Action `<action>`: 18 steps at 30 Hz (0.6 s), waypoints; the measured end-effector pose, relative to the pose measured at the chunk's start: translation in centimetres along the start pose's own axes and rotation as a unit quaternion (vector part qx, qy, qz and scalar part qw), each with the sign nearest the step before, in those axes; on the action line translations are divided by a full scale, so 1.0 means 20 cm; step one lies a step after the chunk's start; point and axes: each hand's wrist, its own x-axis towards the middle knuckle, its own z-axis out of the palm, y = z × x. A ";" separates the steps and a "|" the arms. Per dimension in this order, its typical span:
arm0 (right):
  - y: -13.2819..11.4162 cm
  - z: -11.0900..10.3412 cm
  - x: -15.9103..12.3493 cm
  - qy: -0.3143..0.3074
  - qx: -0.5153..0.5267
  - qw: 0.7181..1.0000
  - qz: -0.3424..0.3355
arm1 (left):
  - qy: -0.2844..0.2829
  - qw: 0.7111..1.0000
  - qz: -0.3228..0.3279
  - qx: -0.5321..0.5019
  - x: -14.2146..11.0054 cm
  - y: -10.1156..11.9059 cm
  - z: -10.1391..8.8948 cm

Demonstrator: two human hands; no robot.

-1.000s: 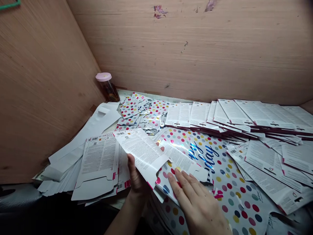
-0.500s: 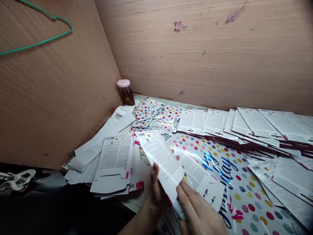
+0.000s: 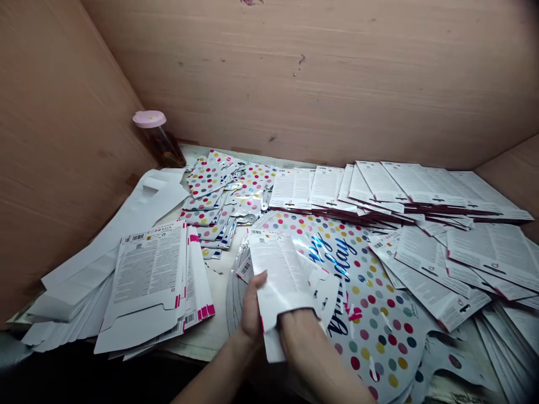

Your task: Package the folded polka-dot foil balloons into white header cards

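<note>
A white printed cardboard sleeve [image 3: 278, 275] is held upright at a slant in front of me. My left hand [image 3: 251, 308] grips its left edge, thumb on the printed face. The fingers of my right hand [image 3: 301, 331] are pushed inside the sleeve's open lower end, so they are hidden, and I cannot see what they hold. Beneath lies a large polka-dot foil balloon [image 3: 379, 320] with blue lettering, flat on the table. Another white sleeve [image 3: 328, 292] with cut-out slots rests on it, partly behind my right hand.
Left of my hands lies a pile of flat printed sleeves [image 3: 147, 275] beside plain white card pieces [image 3: 118, 224]. Folded polka-dot foil packets [image 3: 210, 185] sit behind. Rows of printed sleeves [image 3: 391, 185] line the back right. A pink-lidded jar [image 3: 162, 140] stands in the left corner by wooden walls [image 3: 295, 112].
The view has swung right. My right hand has gone from the sleeve's lower edge to inside its opening, and the sleeve is now more upright. My left hand still holds it.
</note>
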 end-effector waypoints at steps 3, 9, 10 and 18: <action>0.04 -0.12 -0.11 -0.030 0.092 0.994 -0.053 | 0.050 0.984 0.070 0.153 0.07 0.08 -0.05; 0.33 -0.12 -0.07 0.019 0.185 0.976 0.113 | 0.108 0.653 0.373 0.650 0.07 0.05 -0.18; 0.37 -0.08 -0.06 0.032 0.180 0.976 0.121 | 0.088 0.576 0.390 0.713 0.04 0.05 -0.21; 0.33 0.06 -0.07 0.061 0.160 0.979 0.115 | -0.143 0.380 0.275 0.872 -0.11 0.12 -0.34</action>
